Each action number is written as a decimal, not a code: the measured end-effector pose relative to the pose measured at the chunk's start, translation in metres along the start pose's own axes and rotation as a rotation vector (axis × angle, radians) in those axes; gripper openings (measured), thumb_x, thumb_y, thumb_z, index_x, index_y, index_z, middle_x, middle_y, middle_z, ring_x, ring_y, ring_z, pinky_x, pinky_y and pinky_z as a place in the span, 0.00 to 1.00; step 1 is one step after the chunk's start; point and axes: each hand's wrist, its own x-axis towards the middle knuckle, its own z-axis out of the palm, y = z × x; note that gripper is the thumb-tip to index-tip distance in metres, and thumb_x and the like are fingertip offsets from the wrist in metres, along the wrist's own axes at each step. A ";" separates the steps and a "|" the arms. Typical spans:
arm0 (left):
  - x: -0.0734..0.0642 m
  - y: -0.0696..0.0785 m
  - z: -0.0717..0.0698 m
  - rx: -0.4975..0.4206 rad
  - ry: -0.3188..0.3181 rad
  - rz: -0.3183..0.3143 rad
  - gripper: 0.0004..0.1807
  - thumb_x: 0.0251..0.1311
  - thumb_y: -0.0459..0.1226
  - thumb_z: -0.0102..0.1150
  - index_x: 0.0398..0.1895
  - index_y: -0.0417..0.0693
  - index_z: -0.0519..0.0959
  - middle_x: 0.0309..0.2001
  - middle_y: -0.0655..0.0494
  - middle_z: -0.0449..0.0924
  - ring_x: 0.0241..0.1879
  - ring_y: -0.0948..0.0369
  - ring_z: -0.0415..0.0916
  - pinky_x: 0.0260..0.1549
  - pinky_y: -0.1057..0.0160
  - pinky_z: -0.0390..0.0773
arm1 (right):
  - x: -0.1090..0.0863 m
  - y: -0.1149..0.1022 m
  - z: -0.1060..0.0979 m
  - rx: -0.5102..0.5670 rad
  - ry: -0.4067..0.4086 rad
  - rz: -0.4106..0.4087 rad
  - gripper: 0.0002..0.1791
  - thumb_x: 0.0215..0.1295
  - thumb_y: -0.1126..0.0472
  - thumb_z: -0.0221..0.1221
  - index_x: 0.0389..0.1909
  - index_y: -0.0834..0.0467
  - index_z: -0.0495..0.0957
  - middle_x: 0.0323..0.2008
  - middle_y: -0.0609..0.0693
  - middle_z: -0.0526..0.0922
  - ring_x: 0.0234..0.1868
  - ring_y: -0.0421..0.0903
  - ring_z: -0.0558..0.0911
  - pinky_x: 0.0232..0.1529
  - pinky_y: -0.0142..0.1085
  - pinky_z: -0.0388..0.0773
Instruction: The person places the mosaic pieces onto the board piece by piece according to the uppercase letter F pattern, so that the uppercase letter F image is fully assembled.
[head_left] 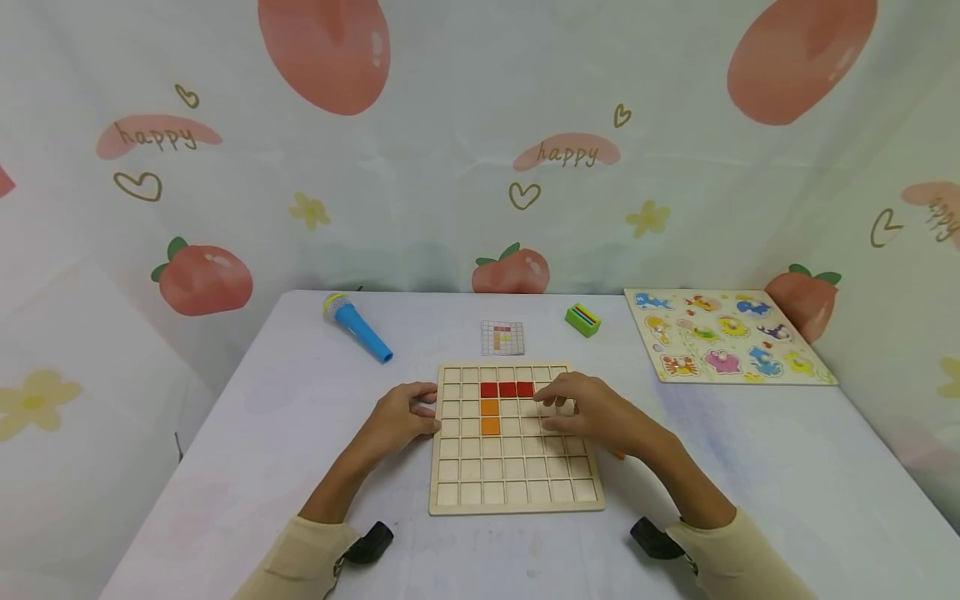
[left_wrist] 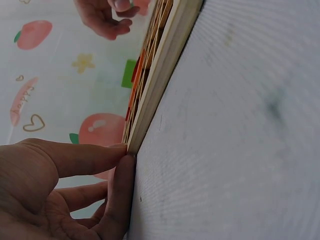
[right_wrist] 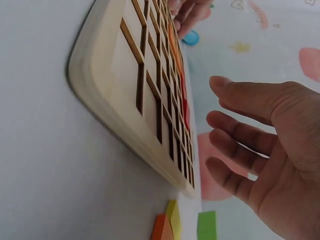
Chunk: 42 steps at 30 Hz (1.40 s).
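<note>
A square wooden grid board lies on the table. Three red tiles sit in a row in its cells, with two orange tiles in a column below the leftmost. My left hand pinches the board's left edge between thumb and finger, as the left wrist view shows at close range. Over the right part of the board hovers my right hand, fingers loosely bent and apart, nothing between them. An orange piece and a yellow piece lie beside the board's right side, mostly hidden by my right arm in the head view.
Behind the board lies a small printed grid card. A blue toy microphone is at back left, a green striped block at back right. An animal puzzle board covers the table's far right corner. A patterned cloth hangs behind.
</note>
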 end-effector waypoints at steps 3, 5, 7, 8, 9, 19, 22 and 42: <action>0.000 -0.001 0.000 -0.003 0.000 -0.002 0.34 0.57 0.27 0.71 0.70 0.34 0.75 0.60 0.44 0.82 0.50 0.56 0.83 0.42 0.62 0.86 | -0.007 0.006 -0.005 -0.010 0.020 0.031 0.18 0.69 0.57 0.70 0.57 0.57 0.86 0.48 0.47 0.85 0.50 0.48 0.81 0.49 0.40 0.80; 0.001 -0.001 0.001 -0.007 0.002 -0.006 0.34 0.58 0.27 0.71 0.70 0.34 0.75 0.60 0.44 0.82 0.51 0.56 0.83 0.42 0.63 0.86 | -0.012 0.011 -0.008 -0.016 0.042 0.043 0.17 0.69 0.57 0.70 0.56 0.57 0.86 0.48 0.47 0.86 0.49 0.48 0.81 0.47 0.37 0.80; 0.001 -0.001 0.001 0.002 0.002 -0.002 0.34 0.58 0.27 0.70 0.70 0.34 0.75 0.60 0.44 0.82 0.51 0.56 0.83 0.43 0.62 0.86 | -0.016 0.016 -0.011 -0.010 0.057 0.052 0.17 0.70 0.56 0.70 0.56 0.57 0.86 0.48 0.46 0.86 0.49 0.48 0.81 0.45 0.36 0.80; 0.001 -0.001 0.001 0.005 0.005 -0.005 0.34 0.58 0.27 0.70 0.70 0.34 0.75 0.60 0.44 0.82 0.51 0.55 0.83 0.43 0.63 0.86 | -0.018 0.019 -0.012 -0.008 0.063 0.059 0.17 0.70 0.56 0.70 0.57 0.56 0.86 0.48 0.46 0.86 0.49 0.47 0.81 0.44 0.35 0.80; 0.001 0.000 0.002 0.009 0.008 -0.007 0.34 0.58 0.27 0.70 0.70 0.35 0.75 0.60 0.44 0.82 0.51 0.55 0.83 0.43 0.63 0.86 | -0.020 0.021 -0.013 -0.005 0.070 0.066 0.18 0.70 0.56 0.70 0.57 0.56 0.86 0.48 0.46 0.87 0.49 0.47 0.80 0.44 0.35 0.80; 0.001 -0.001 0.001 0.019 0.008 -0.013 0.34 0.58 0.28 0.70 0.71 0.35 0.75 0.60 0.44 0.81 0.51 0.55 0.83 0.44 0.63 0.86 | -0.035 0.041 -0.028 -0.004 0.138 0.134 0.18 0.70 0.59 0.69 0.59 0.56 0.85 0.47 0.46 0.87 0.48 0.46 0.79 0.43 0.34 0.80; 0.001 -0.001 0.001 0.015 0.007 -0.009 0.34 0.58 0.28 0.71 0.70 0.35 0.75 0.60 0.44 0.82 0.51 0.55 0.83 0.43 0.63 0.86 | -0.038 0.046 -0.032 -0.003 0.159 0.139 0.17 0.70 0.61 0.68 0.58 0.56 0.85 0.47 0.48 0.88 0.47 0.46 0.79 0.43 0.34 0.80; -0.001 0.001 0.001 -0.034 -0.003 -0.003 0.34 0.57 0.26 0.70 0.70 0.33 0.75 0.60 0.43 0.81 0.51 0.55 0.83 0.41 0.61 0.88 | -0.047 0.074 -0.044 0.004 0.139 0.218 0.18 0.69 0.65 0.66 0.59 0.57 0.85 0.53 0.52 0.88 0.52 0.51 0.81 0.48 0.39 0.80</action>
